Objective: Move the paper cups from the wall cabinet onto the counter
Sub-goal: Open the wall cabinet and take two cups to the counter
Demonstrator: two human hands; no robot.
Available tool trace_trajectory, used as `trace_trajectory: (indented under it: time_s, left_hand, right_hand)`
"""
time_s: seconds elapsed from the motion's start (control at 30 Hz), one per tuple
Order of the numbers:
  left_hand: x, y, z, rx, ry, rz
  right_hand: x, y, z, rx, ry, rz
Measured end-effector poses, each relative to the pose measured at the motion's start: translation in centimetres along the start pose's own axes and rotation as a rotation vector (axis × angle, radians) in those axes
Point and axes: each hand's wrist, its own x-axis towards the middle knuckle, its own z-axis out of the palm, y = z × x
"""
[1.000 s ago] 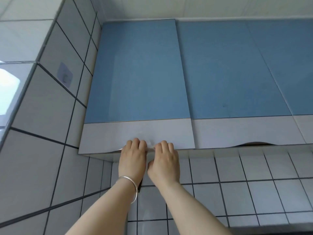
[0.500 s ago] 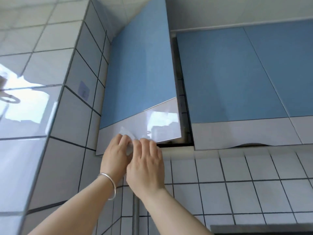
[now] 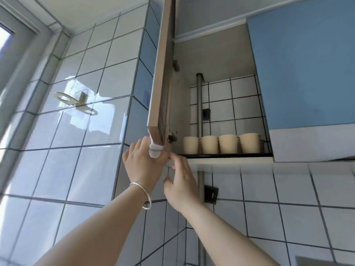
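Overhead, the left hand, a bangle at its wrist, reaches up and pinches the lower corner of the cabinet door, fingers closed around the edge where a white tab is fixed. Just right of that grip, the right hand is raised with fingers spread and slack, holding nothing, fingertips near the shelf's front edge. Right of and above both hands, four paper cups stand in a row on the shelf, touching one another. Open cabinet space rises above their rims; the closed blue door bounds the opening's far side.
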Motion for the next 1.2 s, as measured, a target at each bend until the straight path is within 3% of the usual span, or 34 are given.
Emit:
trace_trajectory:
  time_s: [0.17,0.37,0.67,0.83,0.97,1.2]
  left_hand:
    - [1.0,-2.0,-1.7,-0.058,0.030,-0.241]
    - [1.2,-3.9,-2.7,-0.135,0.050,-0.325]
    - [-0.6,-3.6,-1.7,-0.170,0.172,-0.402]
    - [-3.9,-0.4,0.5,-0.272,0.292,-0.647]
    - [-5.6,2.9,2.7,-0.508,0.131,-0.723]
    - [-3.7,4.9,8.0,-0.464,-0.313,-0.534]
  right_hand:
    - [0.6,-1.7,2.2,0.036,-0.099,-0.073]
    - [1.6,-2.1,2.9,0.010,-0.178,-0.131]
    - [1.8,0.7,1.5,-0.129,-0.139,-0.084]
    - [2.3,3.5,-1.4,-0.162,-0.036,0.058]
    - [2.7,6.1,-4.3,-0.203,-0.011,0.187]
    - [5.5,9.6,-9.1,-0.341,0.027,0.268]
